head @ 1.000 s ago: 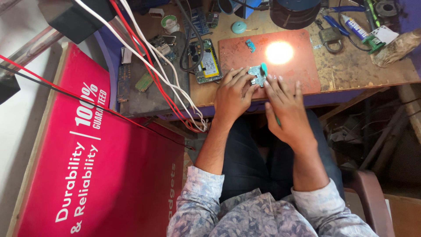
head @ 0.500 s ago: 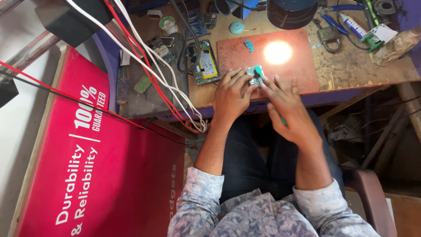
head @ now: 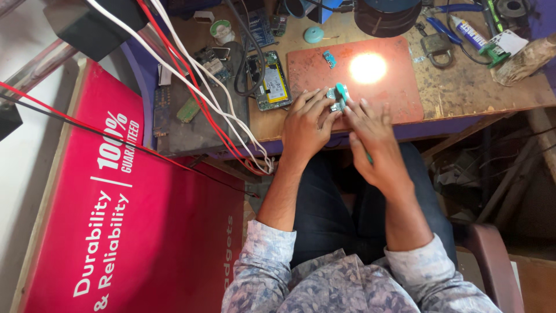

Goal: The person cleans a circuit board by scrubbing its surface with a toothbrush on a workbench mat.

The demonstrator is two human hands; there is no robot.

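My left hand pinches a small grey and teal circuit part at the near edge of the red-brown work mat. My right hand is curled around a thin teal-handled tool. The tool's upper end rests on that part, and its lower end pokes out under my palm. The two hands touch each other over the part. A second small teal piece lies loose on the mat beyond my fingers.
An opened phone lies left of the mat, under red and white wires. A padlock, blue-handled pliers and a glue tube sit at the back right. A red printed board leans at left.
My right hand has curled and closed in against the left hand, and the teal tool now stands up on the small part. My left hand has stayed almost still.
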